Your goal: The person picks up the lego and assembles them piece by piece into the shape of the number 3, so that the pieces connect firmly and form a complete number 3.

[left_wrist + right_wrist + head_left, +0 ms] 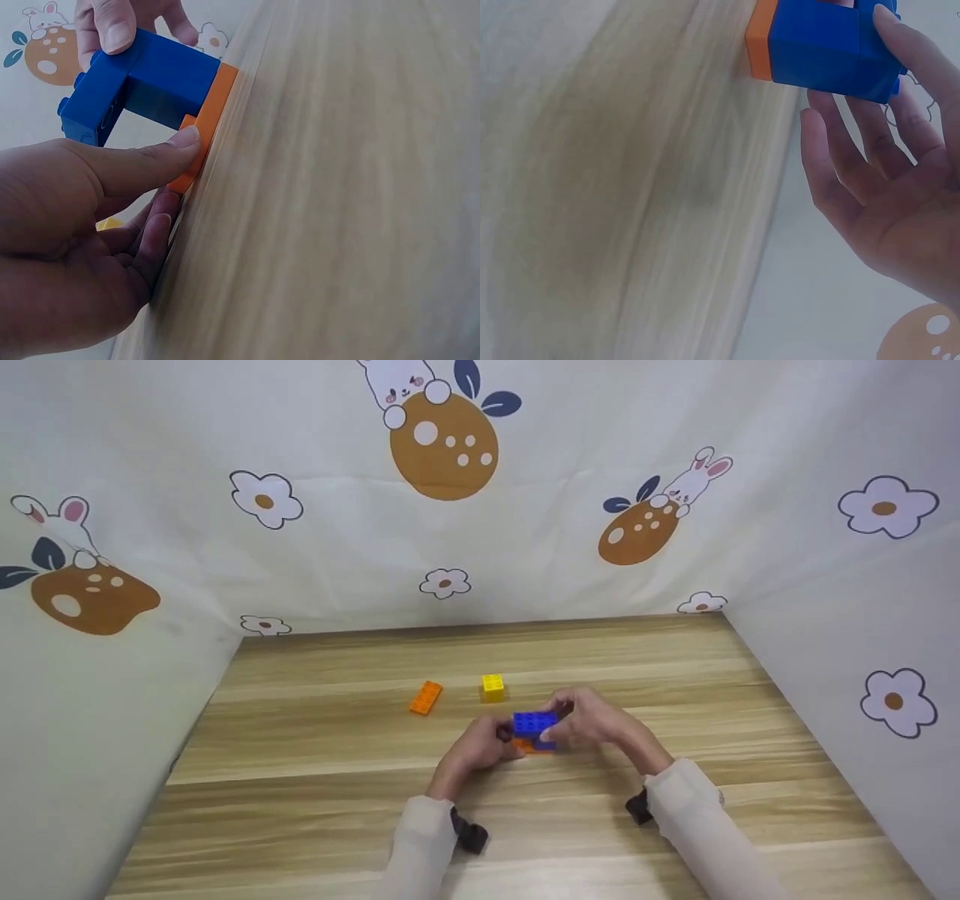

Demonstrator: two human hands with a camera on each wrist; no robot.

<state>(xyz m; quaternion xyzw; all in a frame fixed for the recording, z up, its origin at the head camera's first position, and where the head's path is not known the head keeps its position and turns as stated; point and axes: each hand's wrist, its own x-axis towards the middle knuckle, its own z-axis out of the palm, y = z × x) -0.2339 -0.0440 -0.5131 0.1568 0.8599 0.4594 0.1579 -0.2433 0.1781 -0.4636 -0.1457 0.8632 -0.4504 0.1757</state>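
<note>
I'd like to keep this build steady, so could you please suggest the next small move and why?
I'd probably have the right hand gently press down the rectangular blue plastic top brick: it overhangs the blue plastic block beneath, and whether it is fully seated is hard to tell. The left hand pinches the flat orange plastic plate below, so it could brace.

We see a wood-grain tabletop (262, 825) walled on three sides by pale cloth (337, 577). On the cloth we find printed rabbits (694, 482) clinging to brown spotted fruits (444, 469) with dark blue leaves (510, 401), the middle rabbit cut off by the upper edge; among them we count six white flowers (885, 508) with brown centres, two of them on the right-hand side
</note>
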